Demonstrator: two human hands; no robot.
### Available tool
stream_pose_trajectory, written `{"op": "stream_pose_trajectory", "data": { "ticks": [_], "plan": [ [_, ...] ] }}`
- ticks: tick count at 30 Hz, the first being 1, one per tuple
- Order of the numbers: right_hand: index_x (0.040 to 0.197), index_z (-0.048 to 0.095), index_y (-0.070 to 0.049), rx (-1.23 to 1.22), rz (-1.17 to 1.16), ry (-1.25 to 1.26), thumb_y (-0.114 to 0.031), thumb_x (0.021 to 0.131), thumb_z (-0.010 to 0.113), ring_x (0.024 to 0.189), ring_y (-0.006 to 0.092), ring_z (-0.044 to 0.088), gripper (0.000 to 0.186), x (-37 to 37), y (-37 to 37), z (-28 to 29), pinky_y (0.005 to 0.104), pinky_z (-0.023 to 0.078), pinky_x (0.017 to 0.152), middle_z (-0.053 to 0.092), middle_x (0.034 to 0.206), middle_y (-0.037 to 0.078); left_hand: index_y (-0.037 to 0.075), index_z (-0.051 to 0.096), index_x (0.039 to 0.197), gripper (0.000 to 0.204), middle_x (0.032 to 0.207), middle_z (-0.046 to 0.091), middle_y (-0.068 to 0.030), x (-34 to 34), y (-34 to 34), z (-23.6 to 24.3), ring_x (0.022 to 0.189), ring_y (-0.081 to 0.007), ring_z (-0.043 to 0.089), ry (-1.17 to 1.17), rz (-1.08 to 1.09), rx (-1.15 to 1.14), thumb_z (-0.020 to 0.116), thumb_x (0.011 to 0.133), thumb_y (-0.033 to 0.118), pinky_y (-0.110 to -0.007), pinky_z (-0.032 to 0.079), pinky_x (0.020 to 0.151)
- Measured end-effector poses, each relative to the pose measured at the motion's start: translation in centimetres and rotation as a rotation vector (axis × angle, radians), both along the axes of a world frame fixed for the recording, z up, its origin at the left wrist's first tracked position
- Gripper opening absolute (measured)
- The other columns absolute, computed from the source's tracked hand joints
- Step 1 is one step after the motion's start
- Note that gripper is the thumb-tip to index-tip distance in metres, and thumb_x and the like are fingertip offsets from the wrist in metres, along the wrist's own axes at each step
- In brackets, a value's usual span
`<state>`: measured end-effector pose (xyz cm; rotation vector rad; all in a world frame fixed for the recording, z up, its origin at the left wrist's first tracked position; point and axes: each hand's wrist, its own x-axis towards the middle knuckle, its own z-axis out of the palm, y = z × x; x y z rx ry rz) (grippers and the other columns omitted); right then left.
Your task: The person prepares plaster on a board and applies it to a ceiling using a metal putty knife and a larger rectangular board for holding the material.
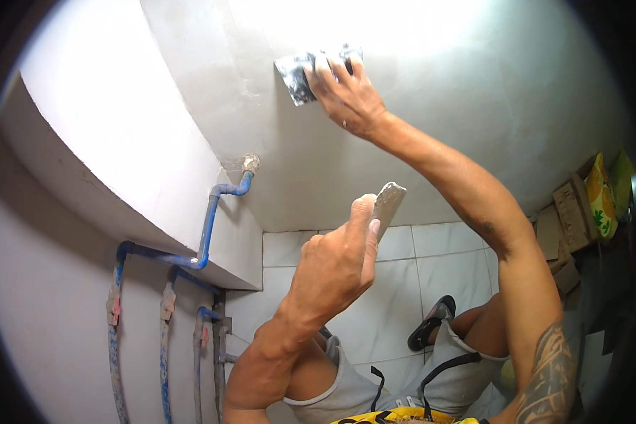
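Note:
My right hand [348, 99] reaches up to the wall [431, 141], its fingers bent over a thin dark putty spreader [296, 79] smeared with white. The spreader's flat side lies close against the wall surface. Lower down and nearer to me, my left hand [332, 265] is closed round a narrow, flat grey putty board [389, 203], seen almost edge on. Pale putty coats the board's upper end, and my thumb presses along its side. The board is held apart from the wall; its lower part is hidden in the hand.
Blue pipes [208, 226] with valves run along the left wall, and one elbow enters the wall at a rough patch [251, 163]. A white ledge [127, 127] juts out on the left. Cardboard boxes [574, 212] and a yellow bag [601, 198] stand right. Below lies white tile flooring [381, 311].

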<state>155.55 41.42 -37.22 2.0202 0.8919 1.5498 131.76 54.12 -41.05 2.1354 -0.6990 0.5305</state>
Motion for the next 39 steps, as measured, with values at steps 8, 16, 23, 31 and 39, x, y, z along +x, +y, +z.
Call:
{"op": "stream_pose_trajectory", "data": {
  "ticks": [8,16,23,31,39],
  "plan": [
    [0.136,0.053,0.000,-0.087,-0.090,0.115,-0.022,0.091,0.053,0.120,0.0297,0.048,0.050,-1.9,-3.1,-10.7,0.0524,0.039,0.098,0.051,0.129,0.019,0.004,0.046,0.125,0.028,0.077,0.066,-0.0245,-0.4,0.6,0.0,0.071,-0.0465,0.065,0.121,0.011,-0.027,0.052,0.099,0.011,-0.049,0.050,0.061],
    [0.137,0.052,-0.003,-0.137,0.002,0.318,-0.016,0.090,0.055,0.109,0.0273,0.055,0.049,-5.2,-4.7,-9.4,0.0491,0.043,0.095,0.055,0.125,0.017,0.005,0.047,0.125,0.027,0.077,0.066,-0.0247,-0.8,1.2,0.1,0.072,-0.0472,0.065,0.127,0.028,-0.032,0.051,0.099,0.011,-0.049,0.050,0.060],
    [0.128,0.058,-0.009,0.173,-0.119,-0.190,-0.009,0.086,0.057,0.092,0.0272,0.060,0.042,-1.6,-6.8,8.4,0.0404,0.049,0.076,0.061,0.115,0.011,-0.001,0.045,0.126,0.030,0.065,0.063,-0.0200,-0.8,1.5,-0.2,0.055,-0.0387,0.063,0.071,0.018,-0.029,0.052,0.098,0.011,-0.046,0.050,0.051],
    [0.127,0.058,-0.008,0.149,-0.132,-0.162,-0.010,0.085,0.057,0.095,0.0271,0.057,0.043,-0.9,-7.0,4.7,0.0441,0.046,0.079,0.058,0.108,0.011,-0.002,0.045,0.125,0.031,0.061,0.061,-0.0184,-1.1,1.8,0.0,0.052,-0.0375,0.062,0.075,0.034,-0.027,0.053,0.098,0.010,-0.045,0.048,0.048],
    [0.135,0.051,0.000,0.007,-0.090,0.064,-0.018,0.089,0.053,0.114,0.0305,0.051,0.050,-2.9,-6.8,-8.8,0.0513,0.038,0.099,0.056,0.118,0.016,-0.001,0.045,0.125,0.030,0.063,0.062,-0.0192,-1.1,1.5,-0.2,0.053,-0.0389,0.062,0.045,0.021,-0.018,0.053,0.098,0.011,-0.046,0.049,0.049]
  ]
}}
